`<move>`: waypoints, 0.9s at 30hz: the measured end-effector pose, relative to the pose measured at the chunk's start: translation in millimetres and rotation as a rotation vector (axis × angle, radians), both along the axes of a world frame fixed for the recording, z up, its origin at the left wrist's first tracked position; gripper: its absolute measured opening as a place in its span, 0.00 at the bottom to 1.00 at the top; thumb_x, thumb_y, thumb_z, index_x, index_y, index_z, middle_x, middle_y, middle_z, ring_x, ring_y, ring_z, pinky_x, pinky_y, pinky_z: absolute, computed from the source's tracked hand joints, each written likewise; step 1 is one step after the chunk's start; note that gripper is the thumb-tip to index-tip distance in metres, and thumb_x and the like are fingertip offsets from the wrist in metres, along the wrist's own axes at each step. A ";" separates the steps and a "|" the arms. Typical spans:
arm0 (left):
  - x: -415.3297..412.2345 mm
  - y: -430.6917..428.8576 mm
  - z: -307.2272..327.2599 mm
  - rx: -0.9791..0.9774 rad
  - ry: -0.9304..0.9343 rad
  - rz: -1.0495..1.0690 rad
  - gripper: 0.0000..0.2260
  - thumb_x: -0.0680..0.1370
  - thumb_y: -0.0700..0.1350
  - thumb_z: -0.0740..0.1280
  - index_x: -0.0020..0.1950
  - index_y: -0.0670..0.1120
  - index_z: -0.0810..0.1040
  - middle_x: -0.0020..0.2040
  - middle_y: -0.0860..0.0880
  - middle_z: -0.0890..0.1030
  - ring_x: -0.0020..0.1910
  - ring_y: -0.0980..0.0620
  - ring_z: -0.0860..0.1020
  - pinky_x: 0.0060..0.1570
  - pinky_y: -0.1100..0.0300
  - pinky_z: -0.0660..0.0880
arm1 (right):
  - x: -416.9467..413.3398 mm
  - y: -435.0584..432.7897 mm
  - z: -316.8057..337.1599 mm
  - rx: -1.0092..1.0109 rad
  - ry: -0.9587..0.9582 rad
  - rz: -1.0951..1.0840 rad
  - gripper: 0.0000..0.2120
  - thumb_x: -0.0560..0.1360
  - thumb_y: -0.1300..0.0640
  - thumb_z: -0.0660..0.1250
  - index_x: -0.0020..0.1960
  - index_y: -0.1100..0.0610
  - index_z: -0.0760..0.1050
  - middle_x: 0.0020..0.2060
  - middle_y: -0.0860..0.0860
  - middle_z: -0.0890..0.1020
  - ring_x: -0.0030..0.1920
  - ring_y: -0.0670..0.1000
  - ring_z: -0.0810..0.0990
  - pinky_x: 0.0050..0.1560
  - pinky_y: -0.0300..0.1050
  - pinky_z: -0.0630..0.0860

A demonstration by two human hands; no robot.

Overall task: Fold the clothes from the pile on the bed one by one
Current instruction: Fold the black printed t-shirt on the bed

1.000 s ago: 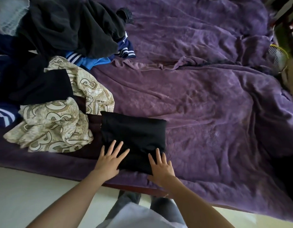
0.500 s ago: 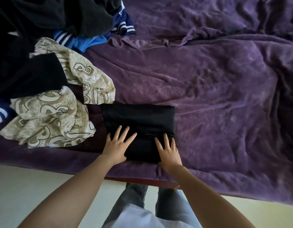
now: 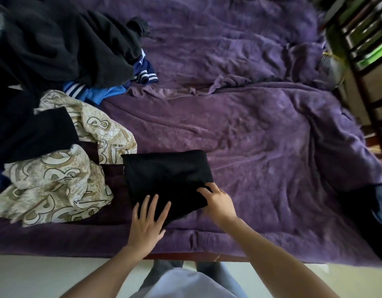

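The left hand (image 3: 146, 222) lay flat, fingers apart, on the folded black garment (image 3: 166, 175) on the bed (image 3: 261, 147). The right hand (image 3: 218, 201) gripped the garment's right edge, fingers curled.

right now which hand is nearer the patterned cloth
Left. The left hand rests on the black garment beside the patterned cloth; the right hand grips the garment's farther edge.

1. Purple blanket (image 3: 261, 136) — spread deeply creased over the bed, with a ridge of bunched fabric across its middle.
2. Reddish wooden edge (image 3: 207, 258), exposed beneath the blanket's near hem.
3. Pale floor (image 3: 35, 276), seen along the bottom.
4. Dark wooden frame (image 3: 357, 67), blurred, at upper right, with green shown behind its bars.
5. Yellow-rimmed mesh object (image 3: 333, 61) — placed just beside the frame; its kind cannot be told.
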State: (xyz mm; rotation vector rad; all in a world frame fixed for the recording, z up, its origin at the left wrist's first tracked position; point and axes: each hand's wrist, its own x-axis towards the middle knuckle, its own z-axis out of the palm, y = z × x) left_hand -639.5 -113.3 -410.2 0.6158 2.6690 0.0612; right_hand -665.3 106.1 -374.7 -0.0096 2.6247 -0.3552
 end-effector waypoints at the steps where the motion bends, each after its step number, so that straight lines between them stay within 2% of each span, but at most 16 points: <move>1: 0.2 3.0 3.5 0.007 -0.011 0.012 0.64 0.46 0.53 0.83 0.75 0.47 0.54 0.58 0.34 0.78 0.54 0.34 0.79 0.48 0.38 0.75 | -2.5 2.6 6.8 0.005 0.014 0.026 0.23 0.75 0.59 0.61 0.69 0.48 0.67 0.68 0.52 0.67 0.58 0.57 0.74 0.53 0.47 0.74; 3: -7.3 8.5 11.6 0.052 -0.029 0.040 0.57 0.44 0.46 0.84 0.70 0.46 0.62 0.54 0.35 0.80 0.48 0.35 0.81 0.41 0.42 0.78 | -7.3 8.3 20.1 0.031 0.032 0.082 0.23 0.76 0.58 0.61 0.70 0.49 0.66 0.69 0.52 0.66 0.59 0.57 0.74 0.53 0.48 0.74; 6: -34.7 22.0 29.8 0.114 0.008 -0.016 0.50 0.42 0.41 0.84 0.63 0.45 0.74 0.44 0.39 0.82 0.31 0.41 0.80 0.22 0.56 0.76 | -16.3 25.6 42.7 0.068 0.071 0.096 0.23 0.76 0.61 0.60 0.70 0.50 0.66 0.69 0.53 0.65 0.60 0.57 0.72 0.52 0.49 0.74; 9: -70.0 42.9 57.1 0.177 0.168 -0.101 0.41 0.41 0.39 0.84 0.54 0.43 0.83 0.40 0.41 0.82 0.26 0.43 0.77 0.16 0.59 0.72 | -25.2 54.9 70.0 0.109 0.131 0.046 0.23 0.76 0.58 0.62 0.70 0.50 0.66 0.68 0.53 0.66 0.60 0.57 0.73 0.52 0.49 0.73; 12: -99.5 75.8 91.5 0.208 0.275 -0.190 0.38 0.42 0.37 0.83 0.53 0.42 0.84 0.41 0.41 0.82 0.27 0.43 0.78 0.17 0.59 0.73 | -26.6 89.6 97.6 0.109 0.203 -0.043 0.23 0.76 0.54 0.64 0.70 0.50 0.67 0.68 0.51 0.67 0.60 0.57 0.74 0.53 0.48 0.73; 18: -135.5 170.1 154.0 0.259 0.473 -0.367 0.37 0.42 0.36 0.82 0.52 0.43 0.84 0.41 0.41 0.82 0.29 0.43 0.79 0.19 0.60 0.73 | -18.3 174.4 145.2 0.105 0.400 -0.222 0.22 0.75 0.54 0.65 0.69 0.50 0.70 0.66 0.50 0.69 0.59 0.55 0.75 0.53 0.44 0.71; 22: -153.8 258.6 184.2 0.368 0.630 -0.471 0.33 0.48 0.29 0.76 0.52 0.42 0.84 0.43 0.40 0.82 0.31 0.43 0.80 0.21 0.58 0.75 | 0.0 241.3 176.7 0.166 0.535 -0.316 0.22 0.73 0.57 0.68 0.67 0.52 0.72 0.66 0.54 0.70 0.60 0.57 0.75 0.54 0.47 0.74; 23: -157.5 283.9 190.6 0.399 0.663 -0.500 0.32 0.49 0.27 0.75 0.53 0.42 0.84 0.44 0.39 0.82 0.33 0.42 0.80 0.23 0.57 0.76 | 6.0 257.5 185.9 0.188 0.583 -0.344 0.22 0.70 0.59 0.71 0.64 0.54 0.75 0.64 0.57 0.73 0.57 0.59 0.77 0.50 0.49 0.76; 25: -164.0 337.0 201.3 0.470 0.739 -0.559 0.32 0.51 0.26 0.73 0.54 0.41 0.83 0.46 0.39 0.82 0.38 0.41 0.82 0.29 0.54 0.79 | 20.5 290.0 202.7 0.246 0.674 -0.382 0.25 0.57 0.63 0.80 0.54 0.59 0.81 0.53 0.62 0.80 0.45 0.62 0.82 0.33 0.52 0.79; 27: -167.8 391.4 209.6 0.552 0.802 -0.614 0.28 0.56 0.25 0.70 0.54 0.40 0.83 0.47 0.38 0.82 0.42 0.40 0.82 0.37 0.51 0.81 | 35.3 321.3 211.5 0.336 0.736 -0.427 0.29 0.47 0.66 0.82 0.47 0.61 0.83 0.45 0.63 0.82 0.38 0.63 0.83 0.22 0.50 0.76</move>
